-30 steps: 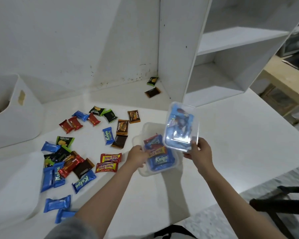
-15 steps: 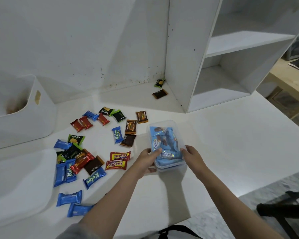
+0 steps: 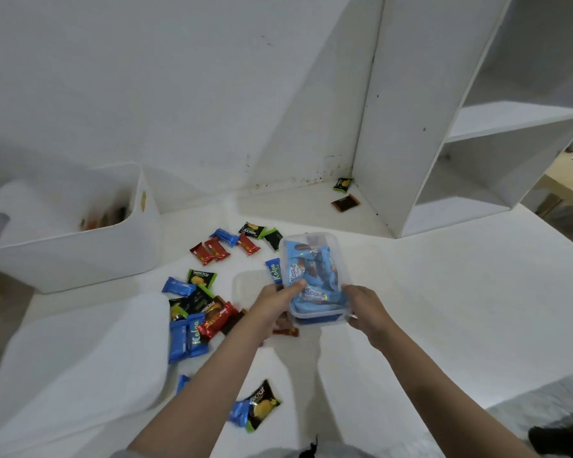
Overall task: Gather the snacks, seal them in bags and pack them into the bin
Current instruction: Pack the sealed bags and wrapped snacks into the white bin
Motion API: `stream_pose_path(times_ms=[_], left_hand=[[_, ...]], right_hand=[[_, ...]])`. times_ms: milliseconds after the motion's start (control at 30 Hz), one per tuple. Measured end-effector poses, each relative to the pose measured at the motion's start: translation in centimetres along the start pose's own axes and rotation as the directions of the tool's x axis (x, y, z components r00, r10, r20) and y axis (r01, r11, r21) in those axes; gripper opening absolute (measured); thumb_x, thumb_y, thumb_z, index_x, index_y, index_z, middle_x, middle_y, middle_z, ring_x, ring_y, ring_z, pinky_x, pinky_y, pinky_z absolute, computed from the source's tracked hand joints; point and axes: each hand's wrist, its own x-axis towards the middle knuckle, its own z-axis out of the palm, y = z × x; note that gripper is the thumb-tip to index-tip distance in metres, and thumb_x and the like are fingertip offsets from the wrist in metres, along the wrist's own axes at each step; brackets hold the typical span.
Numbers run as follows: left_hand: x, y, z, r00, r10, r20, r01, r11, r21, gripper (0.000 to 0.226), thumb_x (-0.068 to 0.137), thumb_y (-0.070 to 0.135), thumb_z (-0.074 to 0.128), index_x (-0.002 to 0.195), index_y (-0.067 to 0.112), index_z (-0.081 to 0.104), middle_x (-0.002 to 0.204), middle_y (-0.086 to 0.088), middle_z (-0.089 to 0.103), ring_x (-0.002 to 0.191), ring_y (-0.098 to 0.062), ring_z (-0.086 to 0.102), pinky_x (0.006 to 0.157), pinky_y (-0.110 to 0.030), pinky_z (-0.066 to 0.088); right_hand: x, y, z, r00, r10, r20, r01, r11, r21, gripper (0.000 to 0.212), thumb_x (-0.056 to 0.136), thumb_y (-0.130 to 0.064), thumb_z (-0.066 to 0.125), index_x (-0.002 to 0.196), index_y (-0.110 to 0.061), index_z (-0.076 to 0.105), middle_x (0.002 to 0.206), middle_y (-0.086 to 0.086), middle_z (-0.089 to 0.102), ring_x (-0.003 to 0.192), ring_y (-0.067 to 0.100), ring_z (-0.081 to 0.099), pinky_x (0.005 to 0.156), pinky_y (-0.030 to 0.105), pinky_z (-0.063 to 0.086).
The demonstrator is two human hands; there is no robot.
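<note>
A clear plastic container [image 3: 315,279] packed with blue snack packets is held above the white table [image 3: 444,309], its lid on top. My left hand [image 3: 275,300] grips its left near edge, thumb on the lid. My right hand [image 3: 366,307] grips its right near corner. Loose snack packets [image 3: 209,305] in blue, red, green and brown lie scattered on the table left of the container. A white bin [image 3: 90,256] stands at the far left with some packets inside.
A white shelf unit [image 3: 444,127] stands at the back right, two packets [image 3: 344,196] lying beside its base. A white rounded object [image 3: 80,358] fills the near left. Two more packets [image 3: 257,408] lie near the table's front edge. A dark chair part [image 3: 569,434] shows bottom right.
The lid came down from my right hand onto the container and both hands closed on it. The container now sits lifted and shifted left over the scattered packets; the view turned toward the bin.
</note>
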Motion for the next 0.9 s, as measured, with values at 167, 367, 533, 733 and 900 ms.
stream_pose_path(times_ms=[167,367,533,733,900], left_hand=[[-3.8,3.7,-9.1,0.996,0.043,-0.075,-0.046,0.999,-0.028,0.045,0.080,0.042,0.072,0.109,0.009,0.064,0.100,-0.010,0.073,0.093,-0.029,0.069,0.083,-0.050,0.057],[-10.4,8.9,-18.5,0.982,0.141,-0.127,-0.148,0.988,-0.046,0.038,0.084,0.035,0.070,0.107,0.005,0.064,0.092,-0.009,0.071,0.074,-0.022,0.069,0.062,-0.033,0.059],[-13.6,12.0,-26.9,0.949,0.220,-0.223,-0.230,0.973,-0.017,0.032,0.083,0.036,0.070,0.102,0.011,0.066,0.087,-0.006,0.070,0.069,-0.017,0.066,0.055,-0.027,0.053],[-14.0,17.7,-37.3,0.864,0.305,-0.401,-0.315,0.948,0.043,0.039,0.079,0.039,0.072,0.099,0.007,0.065,0.088,-0.009,0.067,0.066,-0.018,0.063,0.049,-0.023,0.050],[-12.1,20.5,-43.1,0.792,0.326,-0.516,-0.306,0.944,0.127,0.039,0.081,0.039,0.072,0.096,0.007,0.057,0.082,-0.006,0.062,0.064,-0.017,0.061,0.041,-0.021,0.048]], right_hand=[[-2.7,-4.5,8.3,0.995,-0.057,0.088,0.054,0.998,0.038,0.019,0.096,-0.026,0.045,0.103,-0.012,0.054,0.101,0.006,0.062,0.091,0.020,0.061,0.082,0.037,0.051],[-6.5,-11.1,16.9,0.980,-0.137,0.144,0.128,0.989,0.071,0.007,0.093,-0.026,0.050,0.091,-0.020,0.053,0.100,0.004,0.058,0.095,0.020,0.056,0.085,0.037,0.048],[-7.5,-15.3,25.0,0.952,-0.185,0.244,0.184,0.983,0.027,0.025,0.090,-0.033,0.054,0.103,-0.012,0.054,0.110,0.011,0.060,0.104,0.030,0.061,0.090,0.041,0.053],[-6.8,-22.3,35.7,0.894,-0.248,0.374,0.234,0.969,0.082,0.013,0.092,-0.028,0.046,0.091,-0.017,0.052,0.104,0.008,0.056,0.090,0.026,0.059,0.076,0.036,0.052],[-4.3,-26.0,43.8,0.881,-0.204,0.426,0.184,0.979,0.089,0.011,0.087,-0.017,0.040,0.081,-0.016,0.049,0.091,0.010,0.059,0.078,0.026,0.057,0.065,0.032,0.047]])
